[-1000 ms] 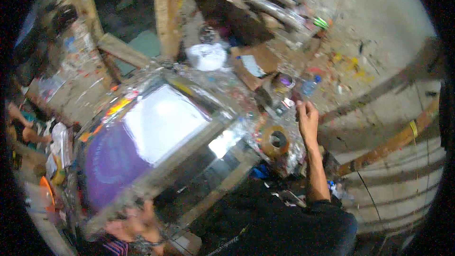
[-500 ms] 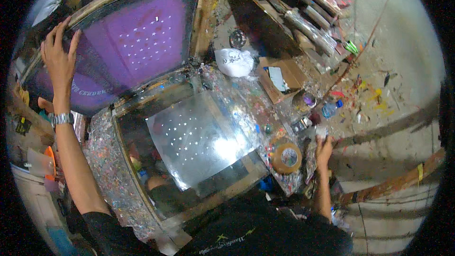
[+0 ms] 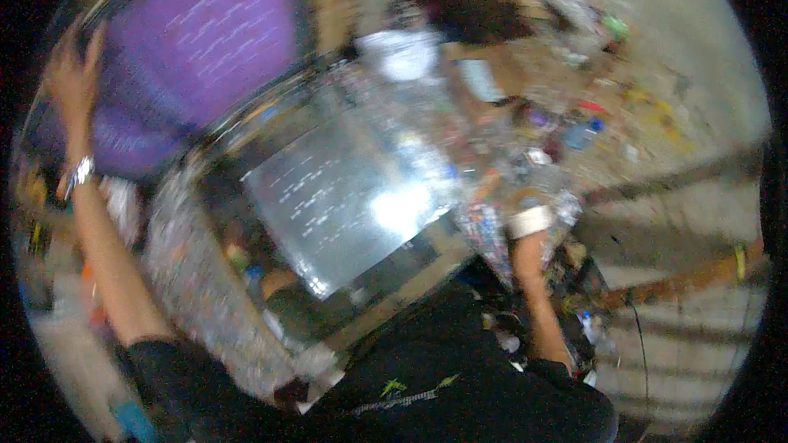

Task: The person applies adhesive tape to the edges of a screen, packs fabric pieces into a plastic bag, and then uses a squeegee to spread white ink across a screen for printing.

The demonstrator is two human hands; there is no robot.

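My left hand grips the left edge of a raised screen printing frame, its fingers over the rim and apart from the thumb. The frame's mesh is purple with rows of small light star marks. Below it, a clear film sheet with white stars lies on a glass-topped table, and a bright glare covers its right part. My right hand is closed on a small white pad, blurred, perhaps folded cloth or paper. It is right by the brown tape roll, partly hidden behind the pad.
A white bundle and an open cardboard box stand beyond the table. A blue-capped plastic bottle is at the right. Scrap wood lies at the far right, and a wooden beam runs near the right wall.
My right hand has moved left and nearer to the tape roll with the white pad. My left hand stays at the raised frame. The whole view has shifted and blurred.
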